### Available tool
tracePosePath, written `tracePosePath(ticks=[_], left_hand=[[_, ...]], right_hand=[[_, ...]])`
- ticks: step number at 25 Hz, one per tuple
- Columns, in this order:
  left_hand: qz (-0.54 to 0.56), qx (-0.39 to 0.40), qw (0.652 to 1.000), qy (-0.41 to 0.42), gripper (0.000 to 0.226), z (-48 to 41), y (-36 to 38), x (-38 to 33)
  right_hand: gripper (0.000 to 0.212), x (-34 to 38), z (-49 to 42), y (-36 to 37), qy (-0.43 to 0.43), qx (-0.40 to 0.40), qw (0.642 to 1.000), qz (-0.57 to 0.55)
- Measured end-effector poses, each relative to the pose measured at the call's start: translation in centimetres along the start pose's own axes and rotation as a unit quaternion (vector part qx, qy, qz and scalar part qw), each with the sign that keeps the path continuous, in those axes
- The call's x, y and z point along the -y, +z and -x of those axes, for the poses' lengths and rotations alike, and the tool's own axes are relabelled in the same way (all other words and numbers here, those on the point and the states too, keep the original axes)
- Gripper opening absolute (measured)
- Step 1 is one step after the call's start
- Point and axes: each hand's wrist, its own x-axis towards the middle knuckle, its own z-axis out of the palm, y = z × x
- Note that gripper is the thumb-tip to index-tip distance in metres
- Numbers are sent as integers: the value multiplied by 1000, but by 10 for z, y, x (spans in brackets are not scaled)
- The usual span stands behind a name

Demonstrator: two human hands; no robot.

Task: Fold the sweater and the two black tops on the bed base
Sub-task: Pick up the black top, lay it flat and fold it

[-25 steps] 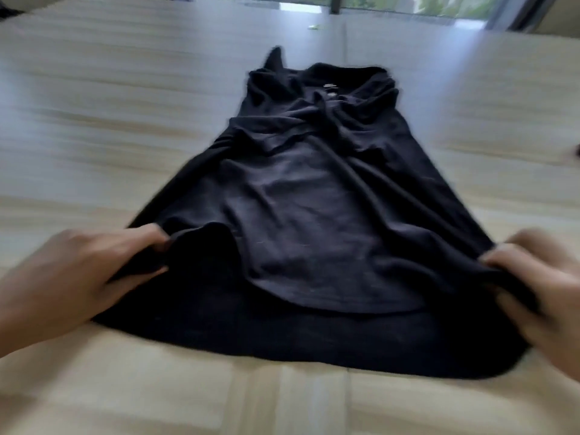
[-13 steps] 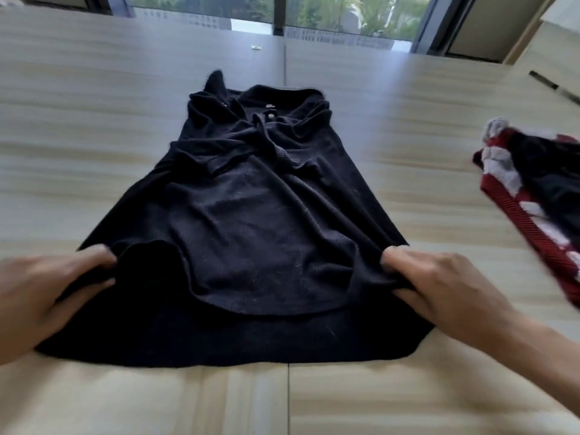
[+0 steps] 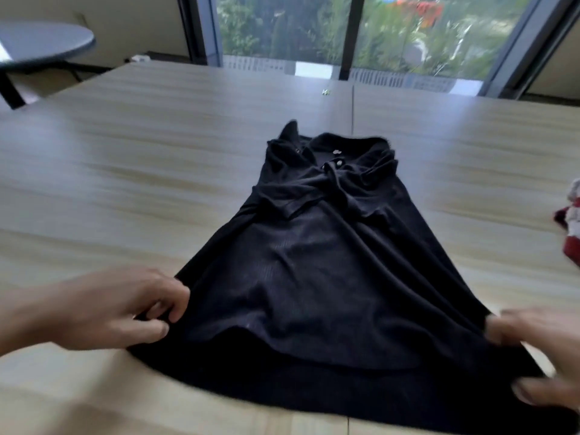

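Observation:
A black ribbed top (image 3: 326, 262) lies lengthwise on the light wooden bed base (image 3: 141, 183), its buttoned collar at the far end and its hem toward me. The chest area is bunched into wrinkles. My left hand (image 3: 119, 309) pinches the hem's left corner. At the hem's right corner my right hand (image 3: 539, 359), blurred, grips the fabric. A red and white sweater (image 3: 571, 227) peeks in at the right edge, mostly cut off. The second black top is not in sight.
A round grey table (image 3: 44, 42) stands beyond the far left corner. Tall windows (image 3: 392, 36) with greenery outside run along the far side. A seam (image 3: 352, 108) splits the wooden surface down the middle, with a small speck (image 3: 326, 92) near it.
The camera tilted up and the view shifted, so the window and grey table now show. Both hands stay on the hem corners; the right one moved outward, stretching the hem wider.

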Motion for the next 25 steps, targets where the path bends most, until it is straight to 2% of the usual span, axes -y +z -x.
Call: tracePosePath(ticks=[2,3,5,7,8,11,14,17,18,19,20,22,23,25], left_hand=[[3,-108,994,28,10,-45,-25,1],[-5,-166,985,44,13,-76,-36,0],[-13,-219,974,50,39,-146,-49,-5],[-51,-215,975,9,71,-223,-54,-1],[-61,-205,976,-34,76,-259,-57,5],[-47,-219,960,-165,65,-339,-75,30],[30,-227,934,-276,82,-376,-101,60],[120,-183,938,-269,114,-389,-120,84],[135,-179,940,-258,118,-390,-123,87],[146,-173,942,-249,112,-389,-126,88],[149,-162,945,-243,94,-389,-129,89],[150,-145,949,-238,55,-385,-130,89],[154,-149,949,-232,45,-380,-128,86],[165,-201,942,-213,37,-366,-128,76]], right_hand=[[55,20,-52,-39,31,15,994,-100],[58,21,-87,-45,25,-12,988,-154],[62,26,-161,-48,31,-72,969,-236],[67,28,-234,-39,20,-98,964,-248],[70,21,-267,-34,30,-94,968,-229],[85,-19,-341,-22,114,-64,970,-205],[108,-55,-380,-12,192,-15,961,-198],[119,-82,-394,-5,172,59,947,-264],[122,-86,-392,-5,166,64,942,-284],[121,-90,-390,-6,170,61,940,-288],[111,-92,-390,-7,174,59,941,-286],[59,-89,-388,-12,173,59,939,-292],[40,-84,-387,-15,171,56,945,-273],[37,-73,-378,-24,188,17,964,-185]])
